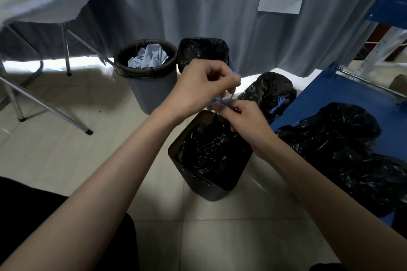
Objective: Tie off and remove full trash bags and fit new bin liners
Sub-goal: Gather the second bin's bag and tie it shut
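Left hand point(203, 86): you pinch the blue drawstring point(222, 100) above the bin point(207, 182).
Right hand point(240, 121): you pinch the same string, touching your left.
Bag point(211, 147): black, inside the bin, on the floor.

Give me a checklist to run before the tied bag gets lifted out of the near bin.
1. Both hands on the blue drawstring: ok. The left hand pinches it from above, the right hand from below.
2. Knot finished: cannot tell; the fingers hide it.
3. Black bag gathered in off the rim of the near bin: ok.
4. Bag free of tears: cannot tell.
5. Room to set it down by the tied bag on the floor: ok, bare tiles in front of it.
6. Other bins: the grey bin holds crumpled paper, not ok yet; the bin behind has a liner fitted, ok.
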A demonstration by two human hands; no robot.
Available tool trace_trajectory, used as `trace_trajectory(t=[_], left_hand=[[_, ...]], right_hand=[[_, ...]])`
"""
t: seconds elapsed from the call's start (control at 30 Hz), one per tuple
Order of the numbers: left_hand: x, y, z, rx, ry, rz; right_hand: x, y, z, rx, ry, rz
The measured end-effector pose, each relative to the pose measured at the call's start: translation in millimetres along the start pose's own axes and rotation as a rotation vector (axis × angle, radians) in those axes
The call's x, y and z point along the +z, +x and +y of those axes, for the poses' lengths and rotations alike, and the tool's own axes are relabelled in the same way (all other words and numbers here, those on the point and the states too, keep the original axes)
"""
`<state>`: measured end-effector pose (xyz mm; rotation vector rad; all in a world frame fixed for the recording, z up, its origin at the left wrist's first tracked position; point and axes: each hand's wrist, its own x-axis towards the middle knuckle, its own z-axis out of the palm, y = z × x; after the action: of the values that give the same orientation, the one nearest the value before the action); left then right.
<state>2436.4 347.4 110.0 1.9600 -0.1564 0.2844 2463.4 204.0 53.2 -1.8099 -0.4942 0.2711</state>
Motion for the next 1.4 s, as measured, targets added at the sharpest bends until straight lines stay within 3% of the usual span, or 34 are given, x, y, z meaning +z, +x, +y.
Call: trace_trajectory(t=[0.1,0.27,0.33,0.47,0.6,0.8,0.87,0.97,1.07,1.23,1.4], left_hand=[[4.1,-0.3,-0.9,0.032,-0.002,0.028],[9.0,0.2,-40.1,0.024,0.112,0.421],[11.7,-3.3,-65.1,-0.038,0.217,0.314],[29.2,-12.5,-97.9,-0.083,0.438,-0.261],[44.2,-18.2,-101.6,-0.020,0.631,-0.286],[30.0,-21.9,-111.3,-0.250,0.845,-0.248],[25.9,-20.4,-109.5,-0.248,0.725,-0.237],[24.2,-17.9,-88.0,-0.167,0.294,-0.072],[28.1,-16.5,-61.9,-0.160,-0.043,-0.035],[32.8,-14.1,-51.4,-0.092,-0.209,0.074],[24.7,-13.9,-58.1,-0.166,-0.203,0.108]], right_hand=[[-4.1,2.4,9.4,0.011,-0.011,0.050],[-19.4,5.8,21.9,0.179,0.247,0.167],[-25.2,5.8,23.5,0.210,0.300,0.181],[-26.8,5.1,24.7,0.221,0.365,0.154],[-26.1,3.1,21.9,0.209,0.388,0.107],[-25.3,1.8,36.3,0.220,0.272,0.199],[-22.0,0.7,40.1,0.218,0.276,0.140],[-20.2,0.9,38.3,0.200,0.244,0.062],[-16.7,1.3,32.7,0.175,0.212,0.018],[-11.1,1.4,26.3,0.117,0.190,-0.048],[-15.4,1.8,25.0,0.179,0.360,0.010]])
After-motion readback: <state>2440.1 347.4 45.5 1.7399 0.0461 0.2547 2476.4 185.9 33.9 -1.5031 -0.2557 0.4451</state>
